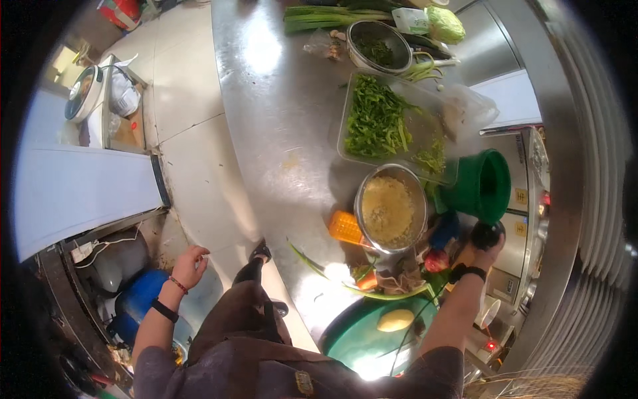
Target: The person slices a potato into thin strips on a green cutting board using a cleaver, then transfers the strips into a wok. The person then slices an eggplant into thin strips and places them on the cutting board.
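Note:
My right hand [491,253] reaches far over the steel table [294,199] at the right. Its fingers are around a shiny, round black object [487,235], whose exact kind I cannot tell. Just beyond it a green plastic bucket [451,184] lies tilted, its mouth facing right. A blue object [444,230] and a red vegetable or fruit [436,260] are close to my right wrist. My left hand [189,267] hangs over the floor beside the table, fingers loosely bent and holding nothing. Nearer me, a pale yellow peeled potato or similar vegetable [395,320] is in a green basin [344,324].
A metal bowl of chopped yellowish food [389,209] stands beside an orange container [345,227]. Further off are a clear tray [346,119] of cut greens [376,117], a steel bowl [356,52], scallions [329,17] and a cabbage [445,25]. Stacked plates [598,174] line the right.

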Demonstrator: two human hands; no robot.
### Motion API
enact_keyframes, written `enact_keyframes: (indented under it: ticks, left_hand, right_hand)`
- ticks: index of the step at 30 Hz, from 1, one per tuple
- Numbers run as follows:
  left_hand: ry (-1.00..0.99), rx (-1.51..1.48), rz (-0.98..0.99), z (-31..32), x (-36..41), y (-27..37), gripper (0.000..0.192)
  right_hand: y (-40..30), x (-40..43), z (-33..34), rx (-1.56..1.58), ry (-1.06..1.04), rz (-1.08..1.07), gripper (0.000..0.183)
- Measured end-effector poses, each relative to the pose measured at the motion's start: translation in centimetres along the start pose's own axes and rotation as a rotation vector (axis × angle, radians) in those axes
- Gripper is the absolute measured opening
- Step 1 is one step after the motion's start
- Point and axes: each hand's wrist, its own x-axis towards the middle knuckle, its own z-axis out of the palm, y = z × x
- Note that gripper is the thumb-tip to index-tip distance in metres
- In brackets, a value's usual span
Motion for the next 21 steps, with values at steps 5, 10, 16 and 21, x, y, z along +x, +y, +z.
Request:
enact_keyframes:
  ticks: [5, 10, 16, 21]
  left_hand:
    - [0.023, -0.059, 0.125, -2.2, 0.0, 5.5, 0.019]
    - [-0.059, -0.191, 0.605, -0.7, -0.3, 15.1, 0.027]
    - [-0.404, -0.383, 1.005, 7.5, -4.3, 30.4, 0.107]
    - [-0.713, -0.902, 0.735, 16.5, -12.7, 29.4, 0.124]
  right_hand:
    - [-0.2, -7.4, -0.4, 0.457, -0.018, -0.157, 0.067]
    - [-2.9, -16.9, -2.1, 0.586, -0.322, -0.029, 0.074]
    - [-4.0, -35.6, -5.1, -0.039, -0.649, 0.243, 0.081]
    - [-1.5, -51.8, -5.2, -0.410, -0.711, 0.330, 0.101]
